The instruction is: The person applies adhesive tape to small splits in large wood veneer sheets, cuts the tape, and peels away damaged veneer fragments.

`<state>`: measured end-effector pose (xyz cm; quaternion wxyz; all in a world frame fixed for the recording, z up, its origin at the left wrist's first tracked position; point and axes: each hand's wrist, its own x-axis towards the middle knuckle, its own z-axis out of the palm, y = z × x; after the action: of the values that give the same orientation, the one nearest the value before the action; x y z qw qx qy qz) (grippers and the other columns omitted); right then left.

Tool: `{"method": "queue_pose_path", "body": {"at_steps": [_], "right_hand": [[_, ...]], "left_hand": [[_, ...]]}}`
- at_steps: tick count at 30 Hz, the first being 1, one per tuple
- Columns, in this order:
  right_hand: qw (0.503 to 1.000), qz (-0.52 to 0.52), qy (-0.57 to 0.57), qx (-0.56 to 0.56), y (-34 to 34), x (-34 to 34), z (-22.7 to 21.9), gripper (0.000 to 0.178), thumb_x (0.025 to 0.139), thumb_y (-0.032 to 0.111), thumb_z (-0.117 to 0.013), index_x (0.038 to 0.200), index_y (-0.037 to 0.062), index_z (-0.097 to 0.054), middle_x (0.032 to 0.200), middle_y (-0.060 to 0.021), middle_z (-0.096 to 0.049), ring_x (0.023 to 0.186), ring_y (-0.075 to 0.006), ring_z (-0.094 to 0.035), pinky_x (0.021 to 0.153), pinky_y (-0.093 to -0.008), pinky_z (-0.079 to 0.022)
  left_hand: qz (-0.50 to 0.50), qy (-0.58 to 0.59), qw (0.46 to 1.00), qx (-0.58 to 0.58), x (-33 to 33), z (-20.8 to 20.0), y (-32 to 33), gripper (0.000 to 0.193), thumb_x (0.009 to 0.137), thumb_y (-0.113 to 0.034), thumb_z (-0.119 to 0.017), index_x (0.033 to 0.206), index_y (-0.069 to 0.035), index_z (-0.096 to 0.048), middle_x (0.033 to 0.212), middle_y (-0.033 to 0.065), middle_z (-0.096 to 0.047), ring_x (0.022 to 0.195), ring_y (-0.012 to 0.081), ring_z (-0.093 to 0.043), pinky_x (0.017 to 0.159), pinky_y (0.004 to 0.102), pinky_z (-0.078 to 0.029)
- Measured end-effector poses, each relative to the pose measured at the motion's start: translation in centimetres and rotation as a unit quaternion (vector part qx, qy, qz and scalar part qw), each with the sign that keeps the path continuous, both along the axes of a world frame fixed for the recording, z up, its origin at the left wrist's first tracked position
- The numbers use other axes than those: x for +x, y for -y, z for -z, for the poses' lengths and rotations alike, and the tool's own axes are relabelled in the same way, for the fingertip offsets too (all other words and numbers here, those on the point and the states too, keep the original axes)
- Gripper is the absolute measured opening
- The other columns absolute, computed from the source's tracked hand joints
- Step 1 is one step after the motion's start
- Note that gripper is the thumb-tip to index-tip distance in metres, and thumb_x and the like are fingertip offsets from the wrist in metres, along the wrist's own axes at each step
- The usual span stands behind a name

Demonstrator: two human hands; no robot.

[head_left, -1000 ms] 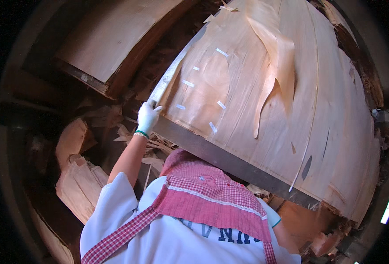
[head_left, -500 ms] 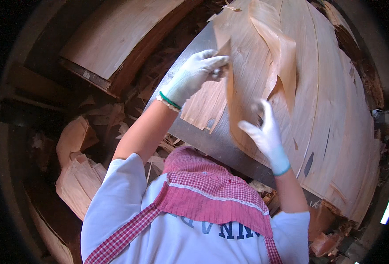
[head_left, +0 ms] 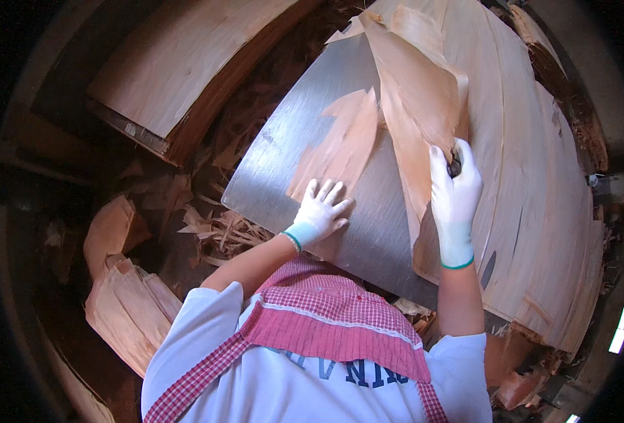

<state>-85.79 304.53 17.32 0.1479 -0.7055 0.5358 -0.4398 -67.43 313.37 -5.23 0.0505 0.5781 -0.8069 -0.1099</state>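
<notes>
My left hand (head_left: 320,213), in a white glove, lies with fingers spread on the lower end of a small, ragged veneer piece (head_left: 347,144). That piece rests on a grey metal plate (head_left: 269,151). To its right, a long loose veneer sheet (head_left: 414,92) is lifted and folded over. My right hand (head_left: 457,201), also gloved, is closed at the sheet's right side. Something dark (head_left: 454,167) shows between its thumb and fingers; whether it is a tool or shadow I cannot make out. Its other fingers are hidden.
Wide stacked veneer sheets (head_left: 530,204) cover the right side. Another veneer stack (head_left: 192,63) stands at the upper left, beyond a gap with scraps. Torn veneer strips (head_left: 231,236) lie below the plate's left corner. A bundle of veneer (head_left: 132,303) leans at the lower left.
My left hand has let go of the veneer edge and come down onto the small piece. My right hand has moved up and right. The long sheet has swung right, baring more metal.
</notes>
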Motion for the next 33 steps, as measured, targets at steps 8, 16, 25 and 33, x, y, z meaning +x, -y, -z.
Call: {"method": "queue_pose_path", "body": {"at_steps": [8, 16, 25, 33], "right_hand": [[0.995, 0.055, 0.047, 0.075, -0.7, -0.9, -1.2, 0.019, 0.093, 0.021, -0.068, 0.095, 0.0020, -0.063, 0.068, -0.0062, -0.055, 0.064, -0.0127, -0.051, 0.059, -0.0317, -0.046], [0.889, -0.371, 0.057, 0.262, -1.5, 0.4, 4.5, 0.044, 0.086, 0.027, -0.077, 0.119, 0.0035, -0.060, 0.107, -0.0126, -0.068, 0.101, -0.0204, -0.065, 0.090, -0.0339, -0.051], [0.968, 0.174, 0.124, 0.133, 19.9, -11.7, 16.1, 0.074, 0.077, 0.028, -0.084, 0.133, -0.0009, -0.045, 0.116, -0.0199, -0.062, 0.105, -0.0304, -0.062, 0.090, -0.0386, -0.052], [0.942, 0.197, -0.152, 0.225, 25.0, -8.9, 18.8, 0.028, 0.088, 0.030, -0.065, 0.103, 0.0064, -0.064, 0.106, -0.0231, -0.068, 0.099, -0.0429, -0.064, 0.086, -0.0513, -0.051]], "left_hand": [[-0.104, -0.056, 0.990, -0.075, 2.1, 1.4, -2.2, 0.052, 0.088, -0.023, -0.063, 0.137, -0.011, -0.051, 0.147, 0.0150, -0.045, 0.140, 0.0325, -0.038, 0.117, 0.0492, -0.026], [-0.342, -0.041, 0.930, -0.130, 17.2, 0.3, -7.1, 0.038, 0.082, -0.004, -0.060, 0.120, -0.001, -0.063, 0.121, 0.0206, -0.060, 0.111, 0.0372, -0.057, 0.097, 0.0465, -0.044], [-0.480, -0.056, 0.851, -0.205, 28.3, -4.9, -14.4, 0.032, 0.100, -0.019, -0.049, 0.087, 0.006, -0.066, 0.120, 0.0246, -0.065, 0.111, 0.0378, -0.061, 0.098, 0.0428, -0.046], [-0.411, -0.107, 0.870, -0.252, 27.0, -8.0, -7.1, 0.026, 0.099, -0.012, -0.051, 0.091, 0.006, -0.067, 0.124, 0.0236, -0.062, 0.116, 0.0364, -0.058, 0.102, 0.0427, -0.044]]}}
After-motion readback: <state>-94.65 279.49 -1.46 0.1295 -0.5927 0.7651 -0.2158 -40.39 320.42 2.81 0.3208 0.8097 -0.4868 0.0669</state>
